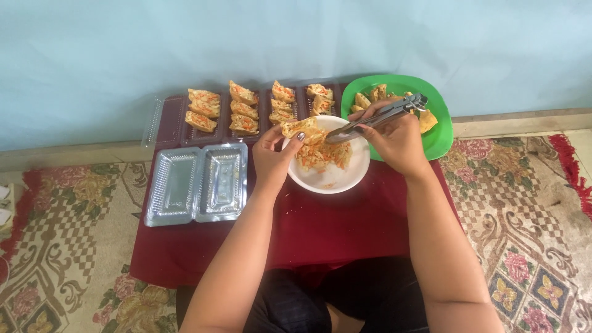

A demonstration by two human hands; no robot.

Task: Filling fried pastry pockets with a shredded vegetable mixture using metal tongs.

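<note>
The fingers of the left hand (pixel 271 157) are closing around a split golden pastry pocket (pixel 300 127), gripping it tilted over the far-left rim of the white bowl (pixel 333 180). The fingers of the right hand (pixel 394 140) are wrapping tightly around metal tongs (pixel 379 117), whose tips are reaching down toward the open pocket and the shredded orange-and-white filling (pixel 324 155) lying in the bowl. The bowl is sitting near the middle of the dark red counter (pixel 333 228), toward its far edge. Just behind the bowl on the right, at the far right corner, a green plate (pixel 441 139) is carrying unfilled pockets (pixel 370 97). Along the far edge to the left, filled pieces (pixel 243 110) are lying in rows in dark tray compartments (pixel 176 126). At the left edge, nearer the person, an open clear plastic clamshell box (pixel 197 185) is resting. The counter is standing on a patterned carpet (pixel 524 234).
</note>
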